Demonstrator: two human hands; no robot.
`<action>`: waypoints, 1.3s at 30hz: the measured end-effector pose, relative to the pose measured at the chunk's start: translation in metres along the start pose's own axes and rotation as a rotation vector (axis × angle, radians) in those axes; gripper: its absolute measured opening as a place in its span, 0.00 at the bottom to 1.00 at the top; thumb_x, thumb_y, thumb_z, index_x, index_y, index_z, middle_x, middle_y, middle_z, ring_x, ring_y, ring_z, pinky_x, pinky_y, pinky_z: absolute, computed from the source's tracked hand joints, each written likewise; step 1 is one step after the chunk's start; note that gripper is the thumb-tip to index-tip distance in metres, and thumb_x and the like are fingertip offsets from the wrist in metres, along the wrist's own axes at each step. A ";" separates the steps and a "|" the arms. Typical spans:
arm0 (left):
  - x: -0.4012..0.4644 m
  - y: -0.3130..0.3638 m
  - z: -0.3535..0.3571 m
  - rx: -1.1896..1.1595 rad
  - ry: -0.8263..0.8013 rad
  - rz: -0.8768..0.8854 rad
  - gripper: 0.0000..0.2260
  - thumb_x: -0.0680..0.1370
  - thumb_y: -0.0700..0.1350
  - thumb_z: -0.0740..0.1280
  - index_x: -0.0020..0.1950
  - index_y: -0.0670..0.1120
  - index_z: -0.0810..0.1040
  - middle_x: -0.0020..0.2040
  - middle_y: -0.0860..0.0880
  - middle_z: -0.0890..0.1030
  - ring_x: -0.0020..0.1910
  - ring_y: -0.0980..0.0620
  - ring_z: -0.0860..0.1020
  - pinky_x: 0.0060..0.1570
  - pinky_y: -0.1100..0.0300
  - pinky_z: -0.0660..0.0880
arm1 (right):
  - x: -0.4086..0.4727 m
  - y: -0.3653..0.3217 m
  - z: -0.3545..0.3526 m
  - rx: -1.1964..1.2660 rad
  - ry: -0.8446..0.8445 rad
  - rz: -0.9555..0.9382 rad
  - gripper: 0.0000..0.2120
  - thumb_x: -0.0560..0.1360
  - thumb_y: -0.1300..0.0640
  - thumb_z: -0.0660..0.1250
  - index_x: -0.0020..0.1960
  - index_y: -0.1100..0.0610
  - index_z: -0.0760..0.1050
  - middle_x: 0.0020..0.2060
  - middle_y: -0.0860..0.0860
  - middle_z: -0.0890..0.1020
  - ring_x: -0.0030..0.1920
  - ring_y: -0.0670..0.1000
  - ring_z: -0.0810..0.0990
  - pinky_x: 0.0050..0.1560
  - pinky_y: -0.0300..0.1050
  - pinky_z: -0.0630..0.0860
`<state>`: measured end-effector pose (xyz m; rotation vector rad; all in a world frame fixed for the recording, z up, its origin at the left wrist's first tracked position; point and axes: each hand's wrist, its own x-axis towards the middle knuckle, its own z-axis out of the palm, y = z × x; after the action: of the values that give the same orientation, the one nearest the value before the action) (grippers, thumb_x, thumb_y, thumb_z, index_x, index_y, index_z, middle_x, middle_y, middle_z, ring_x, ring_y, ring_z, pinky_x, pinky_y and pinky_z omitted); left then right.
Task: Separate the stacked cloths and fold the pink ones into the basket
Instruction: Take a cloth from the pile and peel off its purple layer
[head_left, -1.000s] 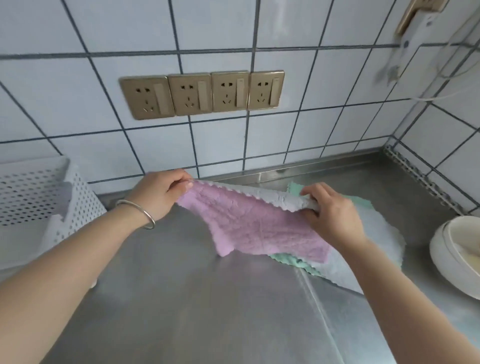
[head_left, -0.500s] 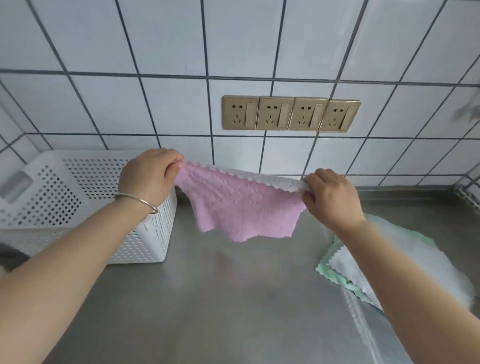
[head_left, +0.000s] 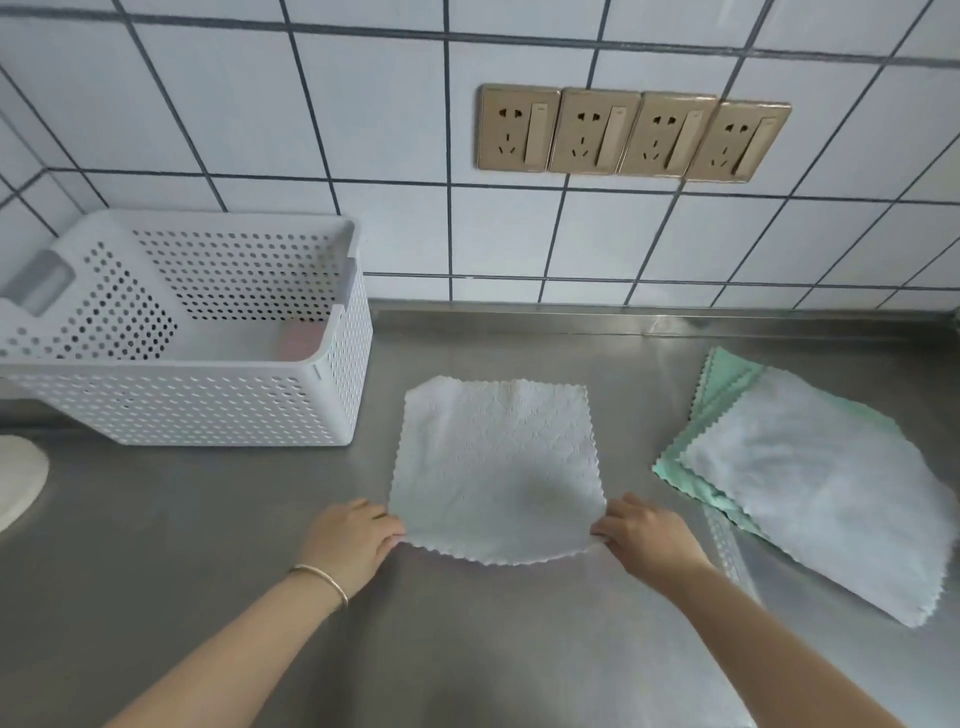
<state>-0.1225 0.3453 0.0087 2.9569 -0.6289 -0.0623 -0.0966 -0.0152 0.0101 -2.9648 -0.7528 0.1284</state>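
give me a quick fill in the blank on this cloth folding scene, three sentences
1. The spread cloth lies flat on the steel counter, its ____ side facing up.
2. The left hand and right hand each pinch a ____ corner of it.
3. The white basket stands to the ____ of that cloth.

Missing words: white; near; left

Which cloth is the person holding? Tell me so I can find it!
Look at the steel counter, just right of the white holey basket. The spread cloth lies flat there, both hands pinching its near corners. Unlike the stacked cloths farther right, it lies alone.
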 end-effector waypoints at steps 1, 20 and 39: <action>-0.003 0.002 0.005 -0.008 -0.010 0.003 0.05 0.62 0.48 0.74 0.30 0.56 0.79 0.27 0.58 0.77 0.26 0.56 0.76 0.23 0.69 0.68 | -0.004 -0.004 0.003 0.017 -0.028 0.006 0.16 0.48 0.57 0.82 0.29 0.45 0.80 0.25 0.42 0.76 0.28 0.47 0.78 0.18 0.35 0.66; 0.065 -0.012 0.005 -0.658 -0.132 -0.786 0.06 0.76 0.49 0.64 0.51 0.51 0.77 0.44 0.51 0.79 0.44 0.51 0.78 0.47 0.61 0.72 | 0.033 0.011 -0.004 0.354 -0.152 0.610 0.10 0.77 0.52 0.56 0.41 0.49 0.73 0.39 0.47 0.79 0.38 0.49 0.76 0.36 0.41 0.73; 0.159 -0.029 0.040 -0.454 -0.002 -1.070 0.12 0.78 0.47 0.60 0.54 0.43 0.77 0.50 0.41 0.81 0.48 0.41 0.78 0.39 0.60 0.68 | 0.125 0.038 0.028 0.449 -0.154 1.170 0.15 0.78 0.50 0.58 0.57 0.59 0.74 0.50 0.58 0.80 0.50 0.58 0.78 0.45 0.47 0.72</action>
<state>0.0321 0.3020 -0.0367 2.4753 0.8840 -0.2524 0.0277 0.0133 -0.0293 -2.5349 0.9435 0.4958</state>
